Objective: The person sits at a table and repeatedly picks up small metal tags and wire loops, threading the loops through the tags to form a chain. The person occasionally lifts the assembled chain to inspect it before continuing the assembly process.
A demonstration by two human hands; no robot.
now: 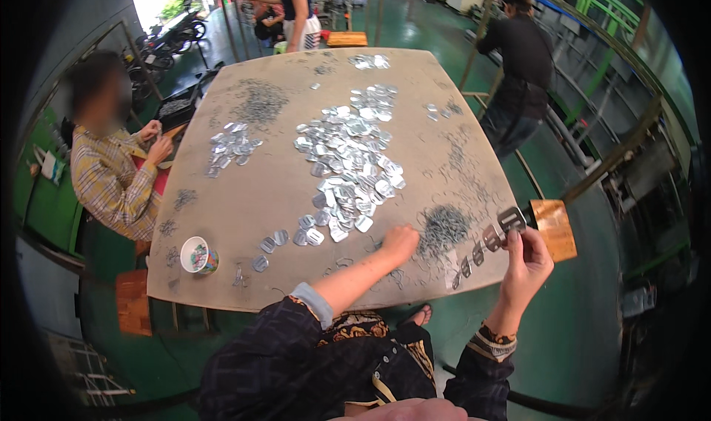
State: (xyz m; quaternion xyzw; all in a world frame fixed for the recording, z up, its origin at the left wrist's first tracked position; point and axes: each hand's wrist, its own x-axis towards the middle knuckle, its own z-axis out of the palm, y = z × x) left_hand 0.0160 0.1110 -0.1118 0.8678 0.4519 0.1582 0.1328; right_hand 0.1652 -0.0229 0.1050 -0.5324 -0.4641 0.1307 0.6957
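Note:
Between the thumb and fingers of my right hand (527,256), raised over the table's near right corner, is the top plate of a chain of dark slotted metal plates (492,238). The linked plates hang down in a slanting row to the left. My left hand (401,245) rests low at the tabletop with its fingers curled in. Whatever it may pinch is hidden. Just right of it lies a dense heap of small grey wire hooks (444,227). Beyond it spreads a big pile of shiny silver slotted plates (346,169).
The brown table (437,139) also carries a smaller plate group (232,147), a far heap of wire hooks (261,102) and a paper cup (198,255) at the near left. A person in a plaid shirt (118,173) sits at left; another in black (522,62) stands far right.

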